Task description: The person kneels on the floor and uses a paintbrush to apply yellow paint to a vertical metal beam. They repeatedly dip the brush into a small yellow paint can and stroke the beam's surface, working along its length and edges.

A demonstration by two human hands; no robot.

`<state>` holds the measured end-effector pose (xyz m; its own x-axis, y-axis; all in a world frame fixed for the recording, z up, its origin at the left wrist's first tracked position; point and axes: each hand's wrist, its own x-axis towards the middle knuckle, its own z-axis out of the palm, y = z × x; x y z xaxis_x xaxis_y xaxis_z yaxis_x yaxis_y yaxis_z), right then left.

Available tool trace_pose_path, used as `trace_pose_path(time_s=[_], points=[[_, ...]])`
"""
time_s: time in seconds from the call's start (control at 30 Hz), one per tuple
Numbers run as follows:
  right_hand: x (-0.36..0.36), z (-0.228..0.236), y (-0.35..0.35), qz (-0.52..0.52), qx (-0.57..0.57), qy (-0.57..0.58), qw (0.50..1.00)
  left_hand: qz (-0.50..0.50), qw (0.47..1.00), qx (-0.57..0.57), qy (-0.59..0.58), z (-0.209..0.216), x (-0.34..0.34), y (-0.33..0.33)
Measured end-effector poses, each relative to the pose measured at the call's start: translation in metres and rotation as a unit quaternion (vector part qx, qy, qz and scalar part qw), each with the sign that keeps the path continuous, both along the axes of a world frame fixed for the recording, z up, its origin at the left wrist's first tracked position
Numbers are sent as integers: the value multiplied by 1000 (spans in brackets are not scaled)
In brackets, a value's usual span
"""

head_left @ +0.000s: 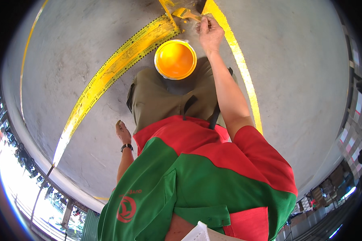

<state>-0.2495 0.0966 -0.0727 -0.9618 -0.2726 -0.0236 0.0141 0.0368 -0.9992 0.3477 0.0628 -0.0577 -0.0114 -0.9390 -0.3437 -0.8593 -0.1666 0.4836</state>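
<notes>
My right hand [210, 35] is closed on the handle of a paintbrush [194, 17], reaching out past the bucket. The brush's wide bristle end is coated in yellow and lies low over the floor at the top, beside a yellow painted line. Between my knees stands a round bucket [155, 63] of yellow-orange paint, without a lid. My left hand [124, 132], with a dark watch at its wrist, hangs beside my left hip; its fingers are loosely extended and no object shows in it.
A curved yellow stripe [108, 72], edged with yellow-and-black printed tape, crosses the grey floor [297, 72] on the left. Another bright yellow stripe [240, 60] passes close by my right arm. Small yellow drips lie near the brush. Cluttered racks line the far lower edges.
</notes>
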Motion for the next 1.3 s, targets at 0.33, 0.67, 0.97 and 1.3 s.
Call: trace_pose_path(time_s=[0.33, 0.67, 0.97, 1.3], points=[[12, 18, -5, 4, -17, -6, 1000, 0, 1000, -22, 7, 1, 3, -4], [17, 68, 1, 7, 5, -18, 1000, -16, 998, -44, 51, 11, -23, -19], [-5, 63, 21, 119, 254, 246, 928, -82, 994, -53, 53, 8, -33, -17], [-26, 113, 40, 99, 27, 151, 983, -57, 998, -12, 8, 21, 4, 1]])
